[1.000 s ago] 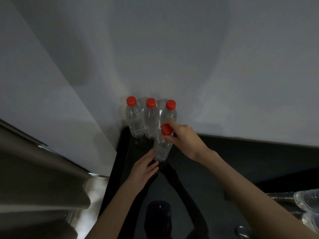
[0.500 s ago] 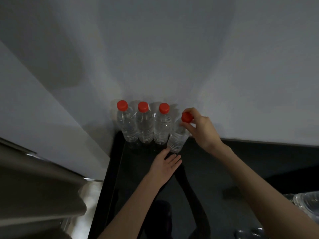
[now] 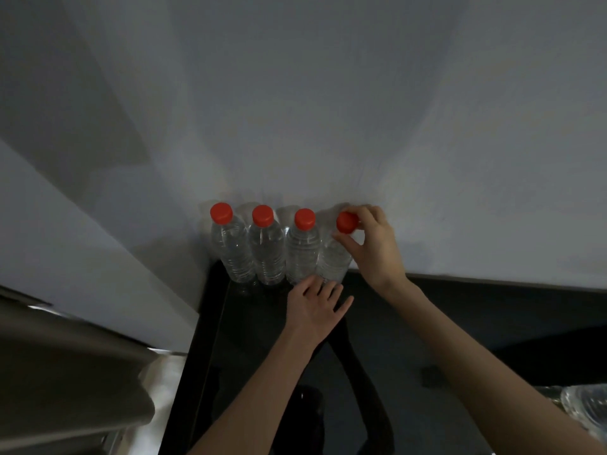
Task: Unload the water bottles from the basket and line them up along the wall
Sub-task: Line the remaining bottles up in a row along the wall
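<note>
Right hand [image 3: 372,247], arm extended from the near right, has thumb and fingers curled round a red plastic screw cap [image 3: 346,222]. Left hand [image 3: 317,307], arm reaching from near centre, lies palm down, fingers straight and slightly spread, pointing far.

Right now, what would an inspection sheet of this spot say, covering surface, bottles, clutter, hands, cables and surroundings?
Surface: glossy black countertop, running up to the wall.
Job's things: three water bottles with red caps, upright in a row against the wall; fourth bottle beside them on the right; more clear bottles at the lower right edge, partly cut off; basket not clearly visible.
Clutter: one small dark square thing on the countertop, too dim to identify.
Grips: left hand open, fingertips at the fourth bottle's foot; right hand pinches its red cap.
Cables: nothing seen.
Surroundings: plain white wall; steel surface at lower left.
</note>
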The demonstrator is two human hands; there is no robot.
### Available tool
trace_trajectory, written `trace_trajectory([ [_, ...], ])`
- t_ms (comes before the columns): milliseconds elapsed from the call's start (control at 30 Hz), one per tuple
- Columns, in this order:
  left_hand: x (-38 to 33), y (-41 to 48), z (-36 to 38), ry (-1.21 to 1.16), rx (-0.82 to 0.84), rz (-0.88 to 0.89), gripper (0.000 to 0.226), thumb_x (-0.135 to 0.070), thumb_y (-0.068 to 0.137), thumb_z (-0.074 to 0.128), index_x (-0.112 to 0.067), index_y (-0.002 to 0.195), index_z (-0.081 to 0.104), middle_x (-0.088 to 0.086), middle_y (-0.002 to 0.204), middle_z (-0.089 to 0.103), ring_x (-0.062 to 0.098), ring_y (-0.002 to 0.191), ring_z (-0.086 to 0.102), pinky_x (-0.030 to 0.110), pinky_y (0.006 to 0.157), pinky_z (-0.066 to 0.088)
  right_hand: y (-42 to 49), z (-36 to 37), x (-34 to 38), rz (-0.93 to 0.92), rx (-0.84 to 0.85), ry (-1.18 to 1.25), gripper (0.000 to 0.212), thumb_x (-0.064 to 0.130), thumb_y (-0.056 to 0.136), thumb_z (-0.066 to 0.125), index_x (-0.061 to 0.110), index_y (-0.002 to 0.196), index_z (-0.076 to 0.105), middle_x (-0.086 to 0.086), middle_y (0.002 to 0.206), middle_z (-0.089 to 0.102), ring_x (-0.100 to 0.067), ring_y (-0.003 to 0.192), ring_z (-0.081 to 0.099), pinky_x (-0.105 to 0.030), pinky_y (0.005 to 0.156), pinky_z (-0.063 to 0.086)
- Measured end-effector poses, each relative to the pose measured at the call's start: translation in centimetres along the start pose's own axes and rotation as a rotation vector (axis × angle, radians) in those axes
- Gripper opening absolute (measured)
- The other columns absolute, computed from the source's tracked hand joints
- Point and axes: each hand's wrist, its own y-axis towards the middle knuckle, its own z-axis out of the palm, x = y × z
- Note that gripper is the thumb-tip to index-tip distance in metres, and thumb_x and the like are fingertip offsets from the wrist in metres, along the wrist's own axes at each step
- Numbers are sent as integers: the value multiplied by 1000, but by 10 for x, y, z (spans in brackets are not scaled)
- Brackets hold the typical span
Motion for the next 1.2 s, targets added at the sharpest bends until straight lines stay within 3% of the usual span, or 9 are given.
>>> trace_trajectory([
  [67, 2, -2, 2, 7, -9, 5, 56, -27, 97, 45, -11, 150, 32, 18, 153, 34, 31, 146, 26, 54, 115, 22, -2, -2, 2, -3, 25, 6, 43, 12, 88, 68, 12, 128, 54, -9, 126, 49, -13, 110, 49, -21, 99, 42],
  [167, 2, -11, 9, 26, -30, 11, 57, -28, 96, 48, -12, 149, 35, 15, 154, 36, 31, 144, 29, 52, 113, 26, -5, -12, 5, 9, 107, 14, 50, -1, 91, 58, 16, 137, 49, -7, 129, 50, -9, 111, 46, -10, 96, 41],
  [233, 3, -22, 13, 60, -44, 24, 54, -26, 96, 50, -13, 147, 39, 12, 148, 44, 31, 142, 33, 52, 113, 27, -13, -25, 8, 49, 138, 0, 55, -5, 91, 55, 18, 141, 45, -8, 133, 50, -9, 113, 46, -11, 96, 41],
  [367, 9, -56, 16, 221, 40, 83, 44, -23, 97, 50, -16, 140, 49, 5, 131, 63, 28, 134, 46, 49, 109, 34, -44, -62, 20, 40, 124, -9, 55, 2, 92, 59, 22, 141, 44, -4, 134, 53, -4, 117, 45, -12, 91, 38],
  [567, 38, -107, 46, 645, 131, 209, 38, -18, 96, 53, -24, 134, 54, 1, 129, 64, 23, 119, 59, 45, 104, 45, -110, -136, 37, 46, 45, 34, 50, 10, 93, 59, 27, 138, 46, 3, 130, 56, -6, 120, 49, -23, 97, 45],
  [867, 148, -170, 92, 1104, 368, 432, 28, -21, 97, 56, -27, 125, 59, -4, 121, 68, 14, 110, 66, 34, 95, 53, -219, -255, 8, 17, -122, -103, 39, 6, 90, 62, 17, 128, 57, 1, 117, 65, -11, 114, 60, -37, 97, 52],
  [967, 194, -181, 99, 1162, 415, 422, 24, -20, 98, 54, -30, 119, 61, -5, 120, 69, 13, 109, 66, 34, 96, 52, -255, -292, -14, 43, -158, -151, 37, 5, 89, 64, 18, 123, 60, 1, 116, 66, -11, 110, 62, -33, 94, 52],
  [1100, 249, -187, 99, 1252, 441, 419, 27, -17, 97, 55, -32, 119, 60, -7, 121, 67, 11, 110, 65, 32, 96, 52, -294, -331, -47, 85, -179, -167, 35, 8, 89, 64, 20, 122, 61, 3, 116, 64, -4, 102, 62, -17, 89, 51],
  [1200, 283, -186, 90, 1383, 466, 433, 31, -18, 96, 57, -34, 123, 57, -12, 123, 64, 1, 110, 62, 28, 97, 50, -317, -350, -70, 101, -152, -135, 33, 6, 89, 63, 19, 119, 62, 3, 115, 64, -5, 102, 63, -24, 89, 54],
])
